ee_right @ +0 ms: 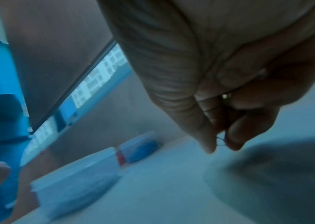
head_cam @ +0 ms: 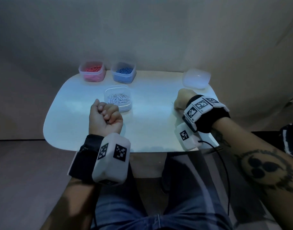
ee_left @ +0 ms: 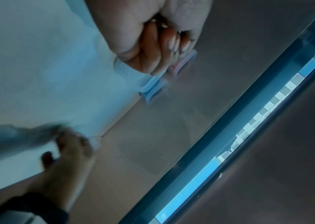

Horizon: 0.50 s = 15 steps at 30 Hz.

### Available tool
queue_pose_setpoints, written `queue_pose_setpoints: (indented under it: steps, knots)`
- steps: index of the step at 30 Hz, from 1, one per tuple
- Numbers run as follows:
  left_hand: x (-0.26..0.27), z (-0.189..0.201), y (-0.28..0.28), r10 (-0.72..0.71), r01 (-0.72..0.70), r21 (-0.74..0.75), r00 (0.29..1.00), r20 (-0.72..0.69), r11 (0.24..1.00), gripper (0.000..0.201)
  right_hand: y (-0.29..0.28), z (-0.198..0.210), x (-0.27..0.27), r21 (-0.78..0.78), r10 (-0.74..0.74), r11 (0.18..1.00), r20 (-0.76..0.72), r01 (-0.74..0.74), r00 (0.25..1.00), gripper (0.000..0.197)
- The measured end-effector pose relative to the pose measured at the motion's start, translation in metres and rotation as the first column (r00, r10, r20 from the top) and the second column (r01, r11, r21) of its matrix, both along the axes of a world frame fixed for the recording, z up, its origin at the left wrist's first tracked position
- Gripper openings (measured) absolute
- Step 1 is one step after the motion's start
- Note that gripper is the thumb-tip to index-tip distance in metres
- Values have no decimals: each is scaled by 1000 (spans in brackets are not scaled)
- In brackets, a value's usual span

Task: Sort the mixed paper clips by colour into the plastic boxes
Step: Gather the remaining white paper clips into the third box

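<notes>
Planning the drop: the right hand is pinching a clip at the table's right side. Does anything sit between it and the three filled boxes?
Nothing visible does. The right hand pinches a clip whose colour is unclear; bare table stretches leftward to the white-clip box, blue box and red box.

Two boxes [head_cam: 92, 71] [head_cam: 123, 72] side by side at table [head_cam: 150, 127] rear; third box [head_cam: 118, 98] before them; fourth [head_cam: 196, 78] far right
</notes>
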<state>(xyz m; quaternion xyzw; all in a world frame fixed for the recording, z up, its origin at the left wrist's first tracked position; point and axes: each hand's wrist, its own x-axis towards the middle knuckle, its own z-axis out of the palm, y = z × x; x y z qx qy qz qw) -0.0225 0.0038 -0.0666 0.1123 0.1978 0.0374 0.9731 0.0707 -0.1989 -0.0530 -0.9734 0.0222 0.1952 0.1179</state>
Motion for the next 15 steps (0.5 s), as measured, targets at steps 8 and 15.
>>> queue_pose_setpoints:
  steps: [8, 15]
  knots:
    - [-7, -6, 12, -47, 47, 15, 998, 42, 999, 62, 112, 26, -3, 451, 267, 800, 323, -395, 908, 15]
    - [43, 31, 29, -112, 108, 470, 994, -20, 876, 36, 91, 14, 3, 287, 397, 820, 340, -496, 853, 34]
